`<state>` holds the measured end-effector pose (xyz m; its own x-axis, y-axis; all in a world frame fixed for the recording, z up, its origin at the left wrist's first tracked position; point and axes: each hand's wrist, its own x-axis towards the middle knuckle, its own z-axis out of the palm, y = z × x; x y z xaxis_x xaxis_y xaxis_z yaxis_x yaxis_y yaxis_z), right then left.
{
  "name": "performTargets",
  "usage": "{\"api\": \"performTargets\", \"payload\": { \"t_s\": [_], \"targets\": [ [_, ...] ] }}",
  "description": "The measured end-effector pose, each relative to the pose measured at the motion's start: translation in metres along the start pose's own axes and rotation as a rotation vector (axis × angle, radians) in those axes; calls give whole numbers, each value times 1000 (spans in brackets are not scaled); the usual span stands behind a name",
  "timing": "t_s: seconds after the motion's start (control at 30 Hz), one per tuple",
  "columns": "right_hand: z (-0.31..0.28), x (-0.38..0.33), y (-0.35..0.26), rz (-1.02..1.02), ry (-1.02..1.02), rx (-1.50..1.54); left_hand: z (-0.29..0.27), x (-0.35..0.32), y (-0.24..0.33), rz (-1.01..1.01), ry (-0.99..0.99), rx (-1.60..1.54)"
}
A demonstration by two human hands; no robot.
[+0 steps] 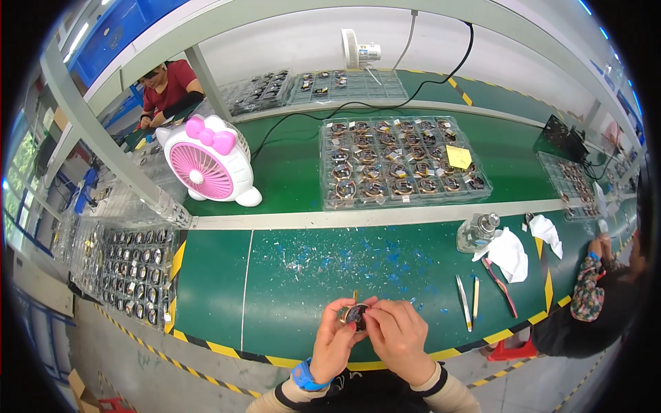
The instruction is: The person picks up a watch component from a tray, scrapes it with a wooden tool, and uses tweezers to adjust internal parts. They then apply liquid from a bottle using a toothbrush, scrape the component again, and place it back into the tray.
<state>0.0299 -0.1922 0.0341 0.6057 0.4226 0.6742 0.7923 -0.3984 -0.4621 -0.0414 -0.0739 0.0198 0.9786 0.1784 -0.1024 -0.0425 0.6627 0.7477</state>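
Observation:
Close to the bench's front edge, both my hands meet around a small round watch part (357,315) with a gold-coloured rim and a dark inside. A short yellowish strip sticks up from its far side. My left hand (335,343) is closed around its left side, thumb over the near rim. Pinched together, the fingers of my right hand (399,336) press on its right edge; anything small between those fingertips is hidden. A blue band sits on my left wrist. White and blue scraps (344,265) lie scattered on the green bench (213,289) just beyond my hands.
Right of my hands lie tweezers (465,303), a thin wooden stick (475,301), a red-handled tool (501,289), a glass bottle (475,234) and white tissue (511,256). Behind stand a clear tray (330,203) of round parts and a pink-white fan (237,175). Co-workers sit at both sides.

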Motion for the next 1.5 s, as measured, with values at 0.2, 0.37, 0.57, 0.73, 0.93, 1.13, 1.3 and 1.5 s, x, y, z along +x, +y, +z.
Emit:
{"api": "performTargets", "payload": {
  "t_s": [0.2, 0.37, 0.57, 0.73, 0.93, 1.13, 1.3, 1.5],
  "targets": [
    [1, 0, -2, -61, 33, -32, 5, 3, -2, -52, 138, 303],
    [-5, 1, 0, -120, -38, -43, 1, 3, -11, 31, 183, 222],
    [-2, -1, 0, -165, -18, -58, 3, 2, -8, 73, 139, 118],
    [-2, 2, -6, -65, 2, 16, -3, 0, -14, 75, 196, 136],
    [-2, -1, -9, -67, 2, 20, -2, 4, -14, 176, 259, 141],
    [-2, -1, -17, -74, -44, 0, 3, 7, -15, 309, 264, 151],
    [1, 0, -15, -59, -58, 89, 12, 5, -13, 401, 355, 210],
    [5, -3, -14, -6, -87, 131, -4, 5, -11, 261, 303, 273]
  ]
}}
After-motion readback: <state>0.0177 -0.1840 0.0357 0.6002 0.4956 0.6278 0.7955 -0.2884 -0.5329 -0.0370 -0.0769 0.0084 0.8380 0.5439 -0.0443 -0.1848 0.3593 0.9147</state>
